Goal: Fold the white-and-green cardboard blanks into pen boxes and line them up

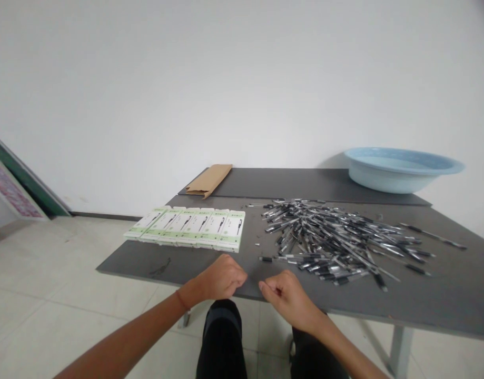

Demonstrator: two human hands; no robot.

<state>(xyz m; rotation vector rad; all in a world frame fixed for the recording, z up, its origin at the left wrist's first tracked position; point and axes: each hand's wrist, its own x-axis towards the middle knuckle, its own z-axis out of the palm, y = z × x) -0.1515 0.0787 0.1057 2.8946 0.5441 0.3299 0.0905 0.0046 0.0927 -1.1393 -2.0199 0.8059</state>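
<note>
- The left hand (226, 276) is curled into a fist at the near edge of the table (443, 300); I see nothing in it, though its palm is hidden from me.
- The right hand (288, 297) is likewise balled up beside it, thumb folded in, a gap between the two. Nothing shows in its grip either.
- The boxes (190, 227) lie in an overlapping row just past the left hand. A careless forearm could fan them out of line.
- The row's far-left end sits at or over the table's side edge, I can't tell which; a sideways push might tip that end off.
- The pens (328, 237) sprawl in a crisscrossed heap beyond the right hand, touching nobody. Pulling one from underneath could drag others along and send them rolling.
- Some point toward the near edge, so a sweeping wrist might knock those down.
- The bag (210, 180) lies flat near the back; being light, it could slide if bumped.
- The basin (399, 176) stands at the back right, its wide rim easy to catch with a long reach.
</note>
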